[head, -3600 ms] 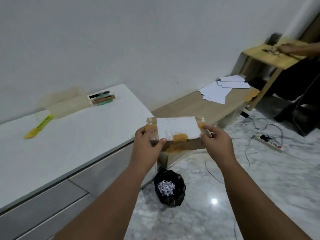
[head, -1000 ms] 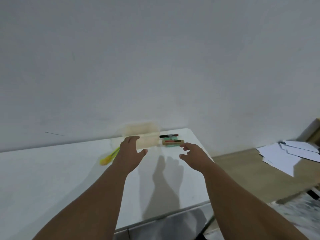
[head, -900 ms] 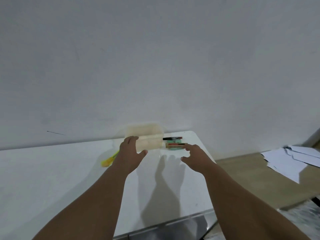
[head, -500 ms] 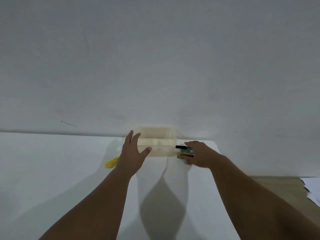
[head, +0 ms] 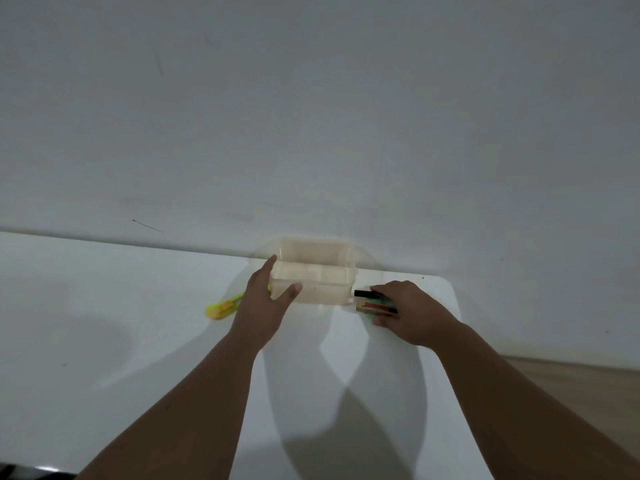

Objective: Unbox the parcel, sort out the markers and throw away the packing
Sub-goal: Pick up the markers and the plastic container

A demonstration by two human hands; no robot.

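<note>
A clear plastic organiser box (head: 317, 275) with compartments stands on the white table (head: 104, 323) against the wall. My left hand (head: 263, 306) grips its left front corner, thumb on the front wall. Right of the box lies a small bunch of markers (head: 375, 304), black, red and green. My right hand (head: 408, 311) is closed over them, fingers wrapped around the bunch. The parcel is out of view.
A yellow utility knife (head: 223, 306) lies on the table just left of my left wrist. The table's right edge (head: 460, 327) runs close to my right hand, with a wooden surface (head: 571, 375) beyond it. The grey wall (head: 311, 116) backs the table.
I set the parcel out of view and turned to the table. Both hands reached forward; the left took hold of the box, the right closed on the markers.
</note>
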